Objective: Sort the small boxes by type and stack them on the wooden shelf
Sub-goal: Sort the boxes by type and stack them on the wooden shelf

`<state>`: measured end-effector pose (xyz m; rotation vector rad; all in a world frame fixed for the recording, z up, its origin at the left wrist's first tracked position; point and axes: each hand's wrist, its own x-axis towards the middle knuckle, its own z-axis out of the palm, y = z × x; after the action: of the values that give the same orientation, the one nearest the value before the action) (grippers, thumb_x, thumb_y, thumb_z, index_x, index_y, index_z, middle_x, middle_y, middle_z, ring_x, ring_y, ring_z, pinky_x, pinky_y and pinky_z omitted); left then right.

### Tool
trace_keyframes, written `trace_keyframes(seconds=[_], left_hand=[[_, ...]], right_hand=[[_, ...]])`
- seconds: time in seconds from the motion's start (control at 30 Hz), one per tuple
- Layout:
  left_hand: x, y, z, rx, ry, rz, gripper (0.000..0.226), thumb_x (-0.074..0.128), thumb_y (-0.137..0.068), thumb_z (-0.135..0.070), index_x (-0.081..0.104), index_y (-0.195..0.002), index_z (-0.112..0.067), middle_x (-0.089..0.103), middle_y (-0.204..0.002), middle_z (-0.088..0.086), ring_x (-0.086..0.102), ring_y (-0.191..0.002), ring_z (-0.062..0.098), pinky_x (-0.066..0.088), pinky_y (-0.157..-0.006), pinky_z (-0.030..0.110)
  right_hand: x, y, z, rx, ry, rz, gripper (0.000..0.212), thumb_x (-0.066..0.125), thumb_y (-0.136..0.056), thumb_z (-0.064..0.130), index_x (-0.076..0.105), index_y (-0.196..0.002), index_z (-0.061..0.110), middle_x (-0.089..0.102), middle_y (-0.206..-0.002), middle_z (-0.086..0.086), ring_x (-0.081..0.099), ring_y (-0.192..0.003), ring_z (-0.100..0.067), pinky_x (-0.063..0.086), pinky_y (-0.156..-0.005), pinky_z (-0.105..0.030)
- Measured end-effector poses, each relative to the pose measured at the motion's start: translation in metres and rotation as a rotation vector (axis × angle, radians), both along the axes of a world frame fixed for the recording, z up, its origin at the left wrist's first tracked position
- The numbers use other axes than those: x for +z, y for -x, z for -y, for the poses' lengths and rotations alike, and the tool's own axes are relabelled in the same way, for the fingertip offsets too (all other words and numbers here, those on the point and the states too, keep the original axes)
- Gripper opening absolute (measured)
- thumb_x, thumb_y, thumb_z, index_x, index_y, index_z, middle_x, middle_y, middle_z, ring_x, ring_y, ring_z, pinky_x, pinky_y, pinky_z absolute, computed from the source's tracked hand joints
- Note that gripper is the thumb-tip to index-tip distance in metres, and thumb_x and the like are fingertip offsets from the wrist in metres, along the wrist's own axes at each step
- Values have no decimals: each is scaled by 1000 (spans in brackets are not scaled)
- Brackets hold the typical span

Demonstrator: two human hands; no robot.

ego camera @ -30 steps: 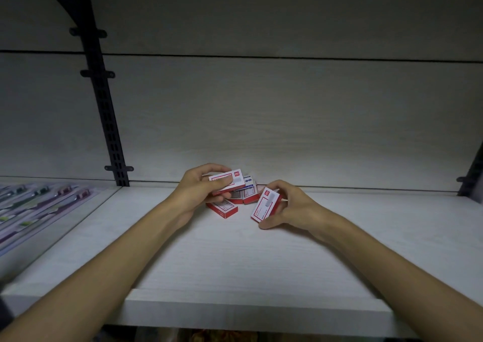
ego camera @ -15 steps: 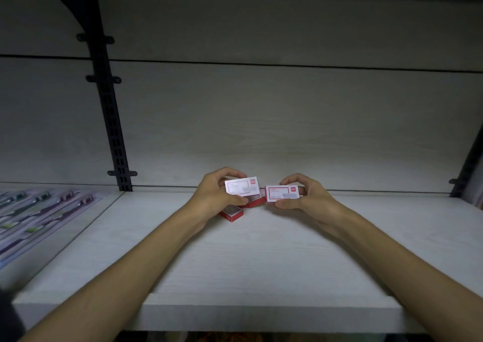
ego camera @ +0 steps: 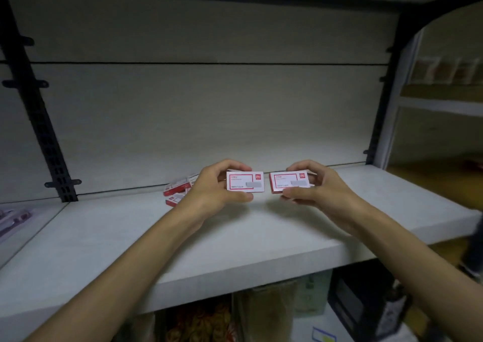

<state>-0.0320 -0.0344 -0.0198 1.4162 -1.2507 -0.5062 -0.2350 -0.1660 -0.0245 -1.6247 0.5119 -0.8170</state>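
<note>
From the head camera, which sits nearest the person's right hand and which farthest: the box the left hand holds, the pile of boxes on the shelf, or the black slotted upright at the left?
Measured from the right hand:
1. Box in the left hand, just to its left.
2. Pile of boxes, on the shelf beyond the left hand.
3. Black slotted upright, far left against the back panel.

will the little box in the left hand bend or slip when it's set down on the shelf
Probably stiff: the box keeps straight edges in the left hand, pinched top and bottom. Likely light. Flat-sided, so it should sit steady on the shelf.
</note>
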Motion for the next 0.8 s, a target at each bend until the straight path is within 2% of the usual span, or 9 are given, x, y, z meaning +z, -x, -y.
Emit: trace_keyframes(seconds=[0.1,0.23,0.37,0.53,0.63,0.73,0.8], left_hand=[[-1,36,13,-34,-18,29,48,84,-67,11,69,-104,-15,73,-101,1,71,-82,1,52,-69,14],[-1,102,33,-73,-23,29,48,85,-69,5,68,-109,-16,72,-102,-3,70,-83,-2,52,-67,13],[-3,178,51,-88,-13,13,47,84,-73,2,68,-114,-14,71,-104,-5,69,-83,-4,52,-64,14],[-16,277,80,-95,6,-8,44,85,-73,-3,69,-111,-19,73,-100,-9,69,-87,-2,51,-66,13],[-23,333,103,-119,-1,16,44,87,-73,-9,69,-110,-24,73,-102,-12,68,-97,1,55,-73,17],[-28,381,127,-151,6,8,43,86,-73,-9,68,-109,-24,73,-102,-11,68,-99,5,55,-76,20],[-32,411,144,-178,1,11,42,85,-75,-11,67,-110,-26,73,-102,-12,68,-100,6,56,-78,21]], right_hand=[[-1,47,6,-18,-17,31,45,76,-78,-11,64,-117,6,76,-103,-16,75,-90,-36,62,-75,-29],[1,122,19,-16,-6,17,46,75,-79,-10,64,-120,9,76,-106,-15,75,-93,-33,62,-79,-29],[1,200,36,-32,8,-7,46,76,-77,-10,64,-118,7,76,-106,-13,75,-96,-27,61,-75,-25],[0,295,62,-5,13,-50,46,76,-77,-6,64,-119,9,75,-109,-9,73,-103,-22,61,-76,-27],[-4,349,83,0,22,-66,47,77,-77,-3,62,-121,7,75,-110,-13,73,-103,-26,62,-78,-30],[-7,396,103,-8,26,-72,48,77,-78,-1,61,-122,8,75,-110,-16,74,-100,-31,62,-77,-30],[-7,426,116,-31,34,-88,46,76,-80,-1,62,-122,9,75,-108,-14,74,-99,-29,62,-77,-30]])
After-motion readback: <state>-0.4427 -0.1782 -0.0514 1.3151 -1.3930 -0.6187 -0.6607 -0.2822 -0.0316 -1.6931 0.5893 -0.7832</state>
